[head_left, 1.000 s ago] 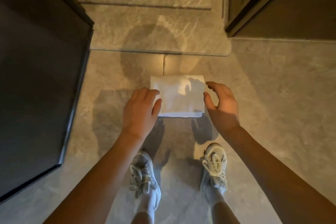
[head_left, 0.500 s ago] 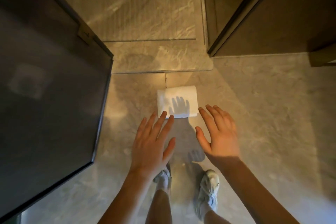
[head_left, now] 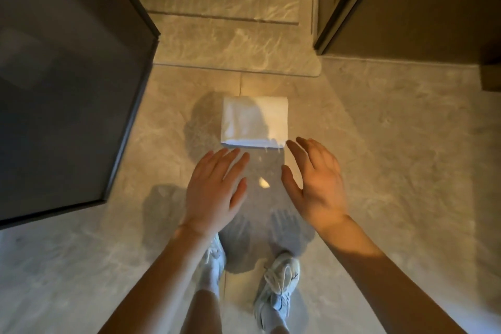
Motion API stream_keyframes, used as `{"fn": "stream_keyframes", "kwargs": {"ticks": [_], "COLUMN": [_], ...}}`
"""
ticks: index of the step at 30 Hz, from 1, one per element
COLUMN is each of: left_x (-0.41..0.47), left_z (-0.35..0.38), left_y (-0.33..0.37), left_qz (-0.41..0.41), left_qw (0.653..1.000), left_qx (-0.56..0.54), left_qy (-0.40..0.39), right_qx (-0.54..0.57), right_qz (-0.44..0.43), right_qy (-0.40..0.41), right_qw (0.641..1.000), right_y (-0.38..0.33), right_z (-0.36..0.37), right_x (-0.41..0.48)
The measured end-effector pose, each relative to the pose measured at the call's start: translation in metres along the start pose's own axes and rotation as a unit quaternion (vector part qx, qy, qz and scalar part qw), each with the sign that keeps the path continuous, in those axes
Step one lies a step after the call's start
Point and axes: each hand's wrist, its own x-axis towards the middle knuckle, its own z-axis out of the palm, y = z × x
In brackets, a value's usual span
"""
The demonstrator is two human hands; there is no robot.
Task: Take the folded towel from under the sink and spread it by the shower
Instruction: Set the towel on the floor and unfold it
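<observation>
a white folded square towel [head_left: 254, 121] lies flat on the grey marble floor [head_left: 379, 144]. just short of it, the left hand [head_left: 214, 192] and right hand [head_left: 317, 184] hover, fingers straight and spread, holding nothing.

Towel [head_left: 254, 122]: white cloth, soft and matt; floor [head_left: 379, 144]: grey veined stone or stone-look tile, smooth, low sheen; panel [head_left: 67, 103] at left: dark tinted glass, glossy, edged by a dark matt frame; shoes [head_left: 279, 287]: pale woven fabric, cord laces; wall [head_left: 420, 8] at right: brown, smooth, matt.
</observation>
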Motion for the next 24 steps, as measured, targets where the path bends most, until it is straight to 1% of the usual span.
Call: {"fn": "stream_keyframes", "kwargs": {"ticks": [4,7,10,12,15,18,20,22,24], "left_x": [-0.008,-0.011,-0.006,0.001,0.017,0.034,0.042,0.051,0.061], "left_z": [0.014,0.043,0.085,0.117,0.175,0.235,0.27,0.299,0.32], "left_y": [-0.004,-0.02,-0.044,-0.064,-0.1,-0.141,-0.166,-0.185,-0.2], "left_qz": [-0.003,-0.005,0.014,0.031,0.072,0.144,0.185,0.209,0.224], "left_qw": [1.0,1.0,0.998,0.998,0.997,0.988,0.981,0.975,0.971], "left_qx": [0.005,-0.018,-0.052,-0.047,-0.019,0.032,0.056,0.066,0.078], "left_qy": [-0.003,-0.009,-0.011,0.002,0.002,-0.034,-0.038,-0.028,-0.025], "right_qx": [0.013,0.013,0.014,0.007,-0.011,-0.044,-0.068,-0.081,-0.067], "right_qz": [0.016,0.016,-0.04,-0.09,-0.127,-0.16,-0.191,-0.197,-0.186], "right_qy": [0.0,0.011,0.027,0.032,0.013,-0.008,-0.009,-0.008,-0.021], "right_qw": [1.0,1.0,0.999,0.995,0.992,0.986,0.979,0.977,0.98], "right_y": [0.005,0.018,0.037,0.055,0.089,0.129,0.152,0.171,0.185], "right_z": [0.009,0.041,0.097,0.14,0.203,0.259,0.293,0.321,0.339], "right_x": [-0.006,-0.006,-0.001,0.009,0.031,0.059,0.074,0.084,0.09]}}
